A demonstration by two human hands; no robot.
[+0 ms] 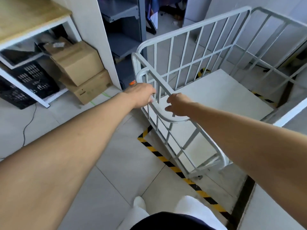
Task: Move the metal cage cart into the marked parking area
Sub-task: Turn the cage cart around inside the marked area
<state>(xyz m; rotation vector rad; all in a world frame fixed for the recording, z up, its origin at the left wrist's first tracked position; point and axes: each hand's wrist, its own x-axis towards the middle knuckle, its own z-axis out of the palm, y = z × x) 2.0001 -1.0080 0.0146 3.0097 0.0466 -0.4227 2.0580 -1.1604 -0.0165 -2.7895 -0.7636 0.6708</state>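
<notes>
A light grey metal cage cart (pixel 187 47) with barred sides and a white floor panel stands right of centre. Its curved push handle (pixel 159 112) runs along the near side. My left hand (pixel 141 95) is wrapped around the upper part of that handle. My right hand (pixel 177 104) hovers just over the handle's middle with fingers curled apart, holding nothing. Yellow-and-black hazard tape (pixel 167 161) marks a rectangle on the tiled floor; the cart's near edge sits along this strip and more tape (pixel 262 97) shows beyond the cart.
A wooden-topped white desk (pixel 31 19) stands at the left with a black crate (pixel 31 78) and stacked cardboard boxes (pixel 79 70) under it. A white pillar (pixel 98 39) and dark grey shelving (pixel 123 30) lie ahead. A cable (pixel 28 125) trails on the floor.
</notes>
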